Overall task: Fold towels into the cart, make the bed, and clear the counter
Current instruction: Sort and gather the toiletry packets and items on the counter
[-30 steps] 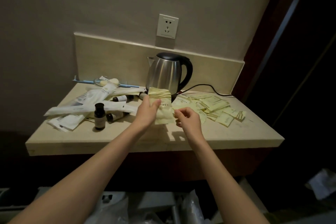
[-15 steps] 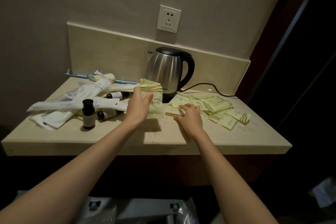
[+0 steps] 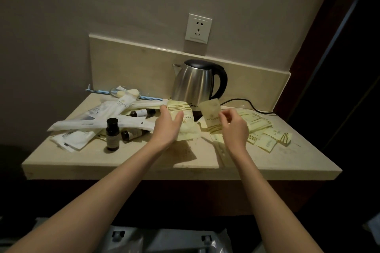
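Note:
On the beige counter (image 3: 144,162) my left hand (image 3: 167,125) grips a stack of pale yellow packets (image 3: 185,123), held upright just above the surface in front of the kettle. My right hand (image 3: 234,125) pinches a single yellow packet (image 3: 211,112) and holds it up beside that stack. More yellow packets (image 3: 265,131) lie scattered on the counter to the right. White wrapped amenities (image 3: 98,123) and small dark bottles (image 3: 112,133) are piled on the left side.
A steel kettle (image 3: 195,82) with a black handle stands at the back, its cord (image 3: 246,102) trailing right. A wall socket (image 3: 198,28) sits above it. A small dish with soaps (image 3: 125,92) is at the back left. A grey cart (image 3: 164,240) shows below the counter.
My right hand has lifted a single yellow packet off the counter and brought it up toward the stack in my left hand. The left hand keeps its hold on the stack.

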